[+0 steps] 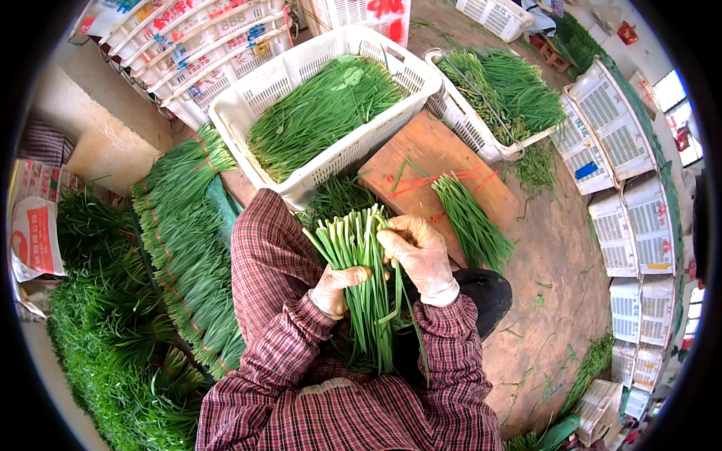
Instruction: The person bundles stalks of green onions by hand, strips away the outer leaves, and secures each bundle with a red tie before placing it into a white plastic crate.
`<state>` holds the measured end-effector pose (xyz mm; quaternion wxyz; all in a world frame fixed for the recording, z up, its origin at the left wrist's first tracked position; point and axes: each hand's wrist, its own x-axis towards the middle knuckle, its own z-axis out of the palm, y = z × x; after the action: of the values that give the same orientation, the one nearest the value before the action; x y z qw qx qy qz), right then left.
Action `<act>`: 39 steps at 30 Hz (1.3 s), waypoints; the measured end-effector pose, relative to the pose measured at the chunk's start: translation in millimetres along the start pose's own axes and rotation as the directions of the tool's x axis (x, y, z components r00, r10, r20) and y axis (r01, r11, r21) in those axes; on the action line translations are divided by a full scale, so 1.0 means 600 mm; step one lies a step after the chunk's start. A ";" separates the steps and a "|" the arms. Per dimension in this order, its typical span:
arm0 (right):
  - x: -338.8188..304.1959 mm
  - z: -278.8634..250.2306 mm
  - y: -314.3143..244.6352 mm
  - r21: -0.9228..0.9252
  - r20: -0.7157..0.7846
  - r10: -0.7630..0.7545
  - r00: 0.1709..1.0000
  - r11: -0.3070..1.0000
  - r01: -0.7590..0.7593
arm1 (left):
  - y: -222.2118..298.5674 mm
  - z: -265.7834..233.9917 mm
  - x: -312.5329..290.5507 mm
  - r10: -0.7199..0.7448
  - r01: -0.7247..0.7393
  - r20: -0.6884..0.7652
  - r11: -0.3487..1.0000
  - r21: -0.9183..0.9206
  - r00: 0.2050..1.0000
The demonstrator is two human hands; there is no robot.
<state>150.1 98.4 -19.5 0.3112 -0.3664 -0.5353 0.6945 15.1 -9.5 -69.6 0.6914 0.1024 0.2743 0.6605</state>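
Garlic-chive bundle: As we sit bent over our lap, the bundle point(368, 308) stands between our knees, pale stem ends up and green leaves down, beyond the board's near-left edge.
Left hand: ours point(337, 291) grasps the bundle from its left side, thumb across the stems.
Right hand: ours point(418, 252) pinches at the bundle's right side near the stem ends; the fingers partly hide what they grip.
Wooden board: near our right knee, the board point(421, 150) carries red ties point(466, 174) across its middle and a second chive bunch point(474, 225), whose leaf tips pass its near-right edge.
White crates: the larger crate point(365, 143), beyond the board's far-left edge, holds a layer of chives point(323, 113); beyond the far corner, a smaller crate point(470, 135) holds more point(504, 94).
Our left: tied chive bunches point(184, 240) lie in a long row, beside heaped greens point(113, 353).
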 end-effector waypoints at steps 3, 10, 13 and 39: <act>0.006 -0.009 -0.005 0.006 -0.050 -0.020 0.999 1.000 0.020 | -0.001 -0.008 -0.001 -0.030 0.031 0.028 0.999 -0.010 0.999; 0.026 -0.094 -0.084 0.108 -0.366 -0.282 0.887 0.934 0.342 | -0.005 -0.032 0.003 -0.082 0.083 0.020 0.990 -0.112 0.996; 0.021 -0.133 -0.145 -0.010 -0.574 -0.417 0.704 0.864 0.503 | -0.002 -0.048 0.012 -0.047 0.047 0.004 0.989 -0.137 0.999; -0.090 0.026 0.144 0.278 0.281 0.341 0.897 0.866 -0.416 | 0.001 -0.015 -0.003 0.017 -0.081 -0.224 0.957 -0.277 0.975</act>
<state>162.3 25.6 -91.1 0.1630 -0.3270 -0.3597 0.8585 10.0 -13.0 -76.3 0.6478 -0.0647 0.2482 0.7174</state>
